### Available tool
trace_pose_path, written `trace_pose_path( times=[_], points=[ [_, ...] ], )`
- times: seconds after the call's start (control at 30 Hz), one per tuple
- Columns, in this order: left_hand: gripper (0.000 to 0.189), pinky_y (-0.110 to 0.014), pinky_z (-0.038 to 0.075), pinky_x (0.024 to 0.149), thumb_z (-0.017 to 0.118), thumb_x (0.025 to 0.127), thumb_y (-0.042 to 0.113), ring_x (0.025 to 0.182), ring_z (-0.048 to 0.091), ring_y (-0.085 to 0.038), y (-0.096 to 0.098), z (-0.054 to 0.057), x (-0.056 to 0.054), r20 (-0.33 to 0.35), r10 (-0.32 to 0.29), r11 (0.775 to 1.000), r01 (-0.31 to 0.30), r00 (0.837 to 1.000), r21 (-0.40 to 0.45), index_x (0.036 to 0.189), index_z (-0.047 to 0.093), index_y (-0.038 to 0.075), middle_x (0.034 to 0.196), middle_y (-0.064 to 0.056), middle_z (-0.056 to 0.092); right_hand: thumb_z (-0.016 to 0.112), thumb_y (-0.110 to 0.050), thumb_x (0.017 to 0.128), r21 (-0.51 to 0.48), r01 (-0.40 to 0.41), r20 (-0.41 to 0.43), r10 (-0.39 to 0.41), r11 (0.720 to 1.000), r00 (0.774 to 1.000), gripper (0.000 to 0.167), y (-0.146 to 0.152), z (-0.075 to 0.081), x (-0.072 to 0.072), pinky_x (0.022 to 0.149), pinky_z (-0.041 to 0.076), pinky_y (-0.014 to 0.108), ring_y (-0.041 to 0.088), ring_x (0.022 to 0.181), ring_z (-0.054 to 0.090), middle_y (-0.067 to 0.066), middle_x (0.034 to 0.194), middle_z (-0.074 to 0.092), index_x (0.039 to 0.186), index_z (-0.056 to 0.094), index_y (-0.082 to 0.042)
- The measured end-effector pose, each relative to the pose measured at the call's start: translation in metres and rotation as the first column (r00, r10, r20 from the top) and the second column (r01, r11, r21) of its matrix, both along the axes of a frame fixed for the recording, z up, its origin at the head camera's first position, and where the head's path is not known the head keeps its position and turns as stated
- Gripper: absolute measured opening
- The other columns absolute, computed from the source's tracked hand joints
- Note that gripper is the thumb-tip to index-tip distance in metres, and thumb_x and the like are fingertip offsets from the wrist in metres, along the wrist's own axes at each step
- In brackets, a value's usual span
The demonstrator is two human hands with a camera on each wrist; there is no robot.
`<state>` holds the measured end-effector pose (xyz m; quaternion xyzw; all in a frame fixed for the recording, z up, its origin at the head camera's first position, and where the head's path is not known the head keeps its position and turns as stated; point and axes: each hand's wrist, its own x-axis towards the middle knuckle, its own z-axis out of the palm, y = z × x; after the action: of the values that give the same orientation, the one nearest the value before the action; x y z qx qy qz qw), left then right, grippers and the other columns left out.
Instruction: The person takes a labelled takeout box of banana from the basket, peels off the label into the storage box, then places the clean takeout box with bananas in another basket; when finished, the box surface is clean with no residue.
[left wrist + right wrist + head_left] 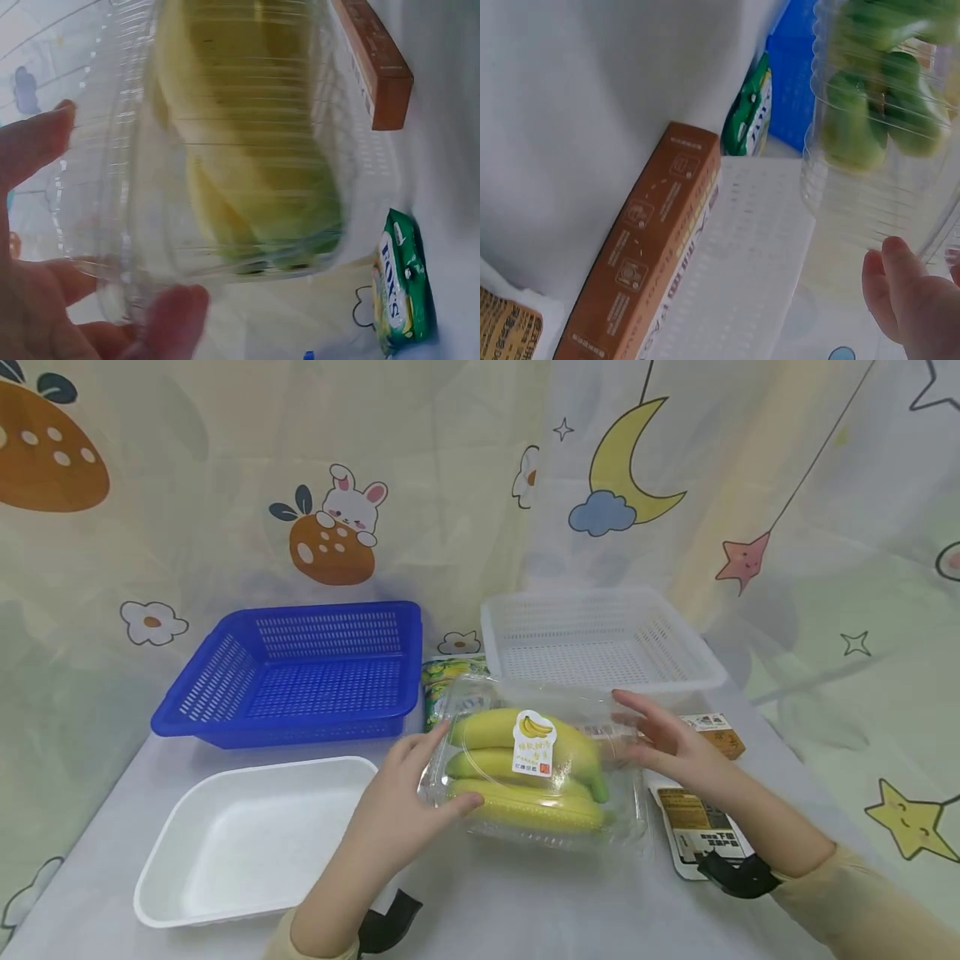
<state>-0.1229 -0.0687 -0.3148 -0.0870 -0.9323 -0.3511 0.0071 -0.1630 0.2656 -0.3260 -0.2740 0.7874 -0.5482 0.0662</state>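
Observation:
Between my two hands is a clear plastic box of bananas [517, 768], its lid bearing a white label [535, 743]. Through the walls the yellow bananas [247, 135] show green ends. My left hand [401, 797] grips the box's left side, thumb over the front edge; the left wrist view has its fingers [176, 315] curled at the rim. On the opposite side, my right hand [675, 747] holds the edge, fingers on top and thumb lower. The right wrist view shows the box [885, 187] raised off the table, with the right fingertips [896, 255] at its edge.
A blue basket [330, 727] stands at back left, a white basket [600, 681] at back right. The white tray [255, 843] lies front left. Behind the box is a green FOX'S bag [435, 693]. A brown carton [720, 739] and a flat packet [697, 827] lie right.

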Motion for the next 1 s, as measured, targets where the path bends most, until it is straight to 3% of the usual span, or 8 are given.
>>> trace_pose_path(
  times=[0.2, 0.4, 0.47, 0.7, 0.77, 0.87, 1.0],
  points=[
    [0.088, -0.044, 0.051, 0.077, 0.057, 0.069, 0.07, 0.105, 0.058, -0.023, -0.007, -0.004, 0.023, 0.016, 0.042, 0.991, -0.039, 0.999, -0.125, 0.142, 0.029, 0.029, 0.13, -0.002, 0.045, 0.051, -0.001, 0.089, 0.064, -0.048, -0.011, 0.049, 0.997, 0.999, 0.06, -0.011, -0.01, -0.003, 0.09, 0.041, 0.011, -0.01, 0.122, 0.035, 0.003, 0.148, 0.023, 0.142, 0.022, 0.0],
    [0.087, -0.041, 0.051, 0.072, 0.056, 0.072, 0.068, 0.101, 0.059, -0.023, -0.012, -0.011, 0.034, 0.016, 0.062, 0.982, -0.059, 0.998, -0.18, 0.142, 0.03, 0.025, 0.129, -0.004, 0.046, 0.053, -0.002, 0.089, 0.097, -0.085, 0.004, 0.085, 0.992, 0.996, 0.059, -0.02, -0.016, -0.008, 0.094, 0.039, 0.015, -0.005, 0.122, 0.038, 0.027, 0.144, 0.022, 0.141, 0.025, 0.0],
    [0.087, -0.042, 0.051, 0.072, 0.057, 0.072, 0.068, 0.101, 0.059, -0.025, -0.012, -0.015, 0.037, 0.025, 0.069, 0.981, -0.063, 0.997, -0.185, 0.142, 0.031, 0.023, 0.128, -0.005, 0.046, 0.053, -0.002, 0.089, 0.108, -0.089, 0.007, 0.089, 0.99, 0.996, 0.059, -0.022, -0.018, -0.01, 0.094, 0.039, 0.016, 0.001, 0.123, 0.04, 0.027, 0.144, 0.023, 0.141, 0.026, -0.001],
    [0.086, -0.046, 0.05, 0.08, 0.059, 0.073, 0.063, 0.105, 0.058, -0.028, -0.01, -0.029, 0.043, 0.044, 0.097, 0.98, -0.087, 0.994, -0.178, 0.141, 0.032, 0.018, 0.128, -0.009, 0.047, 0.053, -0.004, 0.089, 0.137, -0.093, 0.035, 0.089, 0.986, 0.995, 0.059, -0.028, -0.027, -0.014, 0.093, 0.04, 0.016, 0.041, 0.125, 0.036, 0.023, 0.146, 0.022, 0.141, 0.026, -0.001],
    [0.086, -0.046, 0.05, 0.08, 0.059, 0.073, 0.063, 0.105, 0.058, -0.029, -0.01, -0.032, 0.044, 0.042, 0.097, 0.979, -0.087, 0.994, -0.182, 0.141, 0.032, 0.017, 0.128, -0.01, 0.047, 0.054, -0.004, 0.089, 0.148, -0.087, 0.038, 0.083, 0.985, 0.996, 0.059, -0.028, -0.029, -0.015, 0.095, 0.04, 0.021, 0.043, 0.125, 0.034, 0.022, 0.146, 0.022, 0.141, 0.026, -0.002],
    [0.086, -0.045, 0.051, 0.078, 0.059, 0.074, 0.063, 0.102, 0.058, -0.03, -0.009, -0.035, 0.045, 0.037, 0.085, 0.979, -0.076, 0.996, -0.189, 0.141, 0.033, 0.014, 0.126, -0.011, 0.047, 0.053, -0.003, 0.088, 0.162, -0.084, 0.043, 0.078, 0.983, 0.996, 0.059, -0.028, -0.033, -0.016, 0.1, 0.039, 0.037, 0.041, 0.128, 0.031, 0.021, 0.147, 0.023, 0.141, 0.026, -0.002],
    [0.086, -0.045, 0.051, 0.076, 0.059, 0.075, 0.062, 0.1, 0.059, -0.029, -0.008, -0.038, 0.046, 0.029, 0.075, 0.978, -0.068, 0.997, -0.195, 0.14, 0.033, 0.012, 0.125, -0.012, 0.048, 0.054, -0.004, 0.088, 0.173, -0.082, 0.058, 0.073, 0.981, 0.996, 0.06, -0.029, -0.036, -0.018, 0.103, 0.029, 0.051, 0.033, 0.133, 0.025, 0.019, 0.148, 0.023, 0.141, 0.027, -0.004]
  ],
)
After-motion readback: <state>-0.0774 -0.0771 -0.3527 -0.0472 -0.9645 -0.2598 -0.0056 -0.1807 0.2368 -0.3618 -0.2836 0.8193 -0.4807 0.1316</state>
